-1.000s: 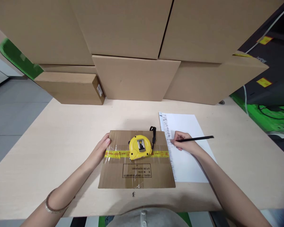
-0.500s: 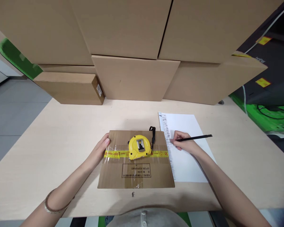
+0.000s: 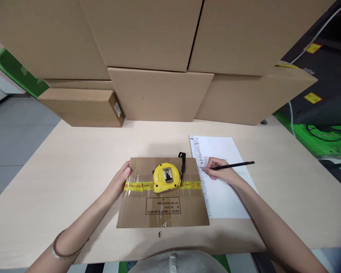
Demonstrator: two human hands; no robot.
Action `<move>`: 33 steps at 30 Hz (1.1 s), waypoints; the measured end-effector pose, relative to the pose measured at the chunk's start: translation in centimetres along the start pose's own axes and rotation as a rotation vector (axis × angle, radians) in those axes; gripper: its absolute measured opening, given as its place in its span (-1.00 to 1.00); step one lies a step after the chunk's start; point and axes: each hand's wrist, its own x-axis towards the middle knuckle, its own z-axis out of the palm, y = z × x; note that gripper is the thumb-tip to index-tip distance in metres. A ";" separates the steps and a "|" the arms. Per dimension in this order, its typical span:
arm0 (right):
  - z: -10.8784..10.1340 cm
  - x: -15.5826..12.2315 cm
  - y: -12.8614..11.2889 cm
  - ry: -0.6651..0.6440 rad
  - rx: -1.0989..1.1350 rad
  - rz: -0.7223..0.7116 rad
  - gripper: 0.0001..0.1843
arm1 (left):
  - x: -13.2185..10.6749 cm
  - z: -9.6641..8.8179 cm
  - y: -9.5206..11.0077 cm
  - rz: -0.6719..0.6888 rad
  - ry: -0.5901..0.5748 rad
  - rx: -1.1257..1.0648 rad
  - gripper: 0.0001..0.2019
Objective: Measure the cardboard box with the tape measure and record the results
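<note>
A flat brown cardboard parcel (image 3: pixel 136 210) with a yellow tape strip lies on the table in front of me. A yellow tape measure (image 3: pixel 166 177) with a black strap rests on top of it. My left hand (image 3: pixel 118 184) rests against the parcel's left edge, fingers curled lightly on it. My right hand (image 3: pixel 220 172) grips a black pen (image 3: pixel 238 164), its tip on the left margin of a white sheet of paper (image 3: pixel 226 197) that lies beside the parcel on the right.
The light wooden table (image 3: pixel 74 159) carries a stack of large cardboard boxes (image 3: pixel 159 94) along its far edge. A smaller box (image 3: pixel 79 108) sits at the back left. Green flooring and black cables (image 3: pixel 324 134) lie to the right.
The view has shifted slightly. Both hands, the pen and the parcel stay in almost the same places.
</note>
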 end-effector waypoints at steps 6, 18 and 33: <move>0.1 -0.1 -0.3 0.009 -0.005 0.000 -0.61 | 0.0 0.1 0.1 -0.003 -0.004 -0.002 -0.41; 0.0 0.1 0.2 0.001 -0.013 -0.015 -0.62 | 0.1 0.0 0.0 -0.004 -0.019 0.002 -0.41; -0.2 0.0 0.3 -0.004 -0.050 -0.024 -0.64 | 0.0 0.1 0.4 0.004 -0.044 0.004 -0.41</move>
